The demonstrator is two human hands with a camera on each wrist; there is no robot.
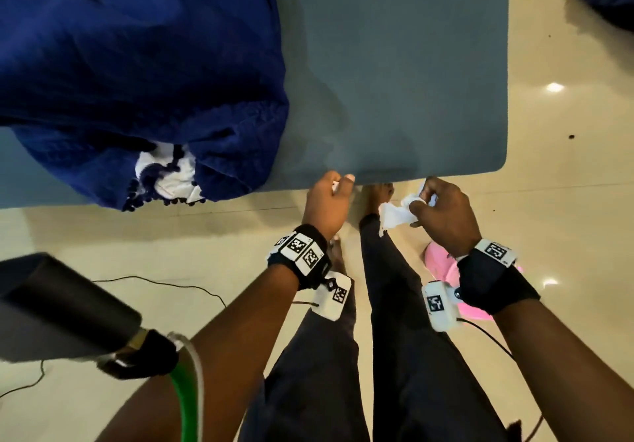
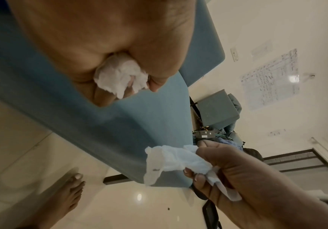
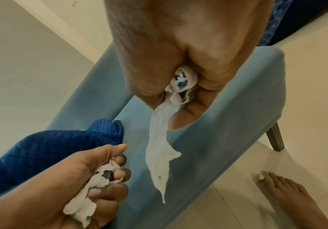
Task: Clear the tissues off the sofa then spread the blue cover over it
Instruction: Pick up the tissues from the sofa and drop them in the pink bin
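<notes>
The grey-blue sofa seat (image 1: 394, 64) fills the upper middle of the head view. A dark blue quilted cover (image 1: 137, 64) lies bunched on its left part, with a white patch at its hem. My left hand (image 1: 329, 201) sits at the sofa's front edge, fingers curled round a crumpled white tissue (image 2: 120, 77). My right hand (image 1: 442, 211) hovers just in front of the edge and grips another white tissue (image 1: 394, 213), which dangles from the fist (image 3: 159, 151). The cover (image 3: 41, 155) shows behind the left hand (image 3: 92, 178) in the right wrist view.
My bare feet (image 3: 288, 193) stand on glossy cream tiles (image 1: 549, 235) right against the sofa front. A pink object (image 1: 442, 266) lies on the floor under my right wrist. A thin cable (image 1: 164, 284) trails at left, beside a dark box (image 1: 58, 308). A sofa leg (image 3: 274, 139) stands at right.
</notes>
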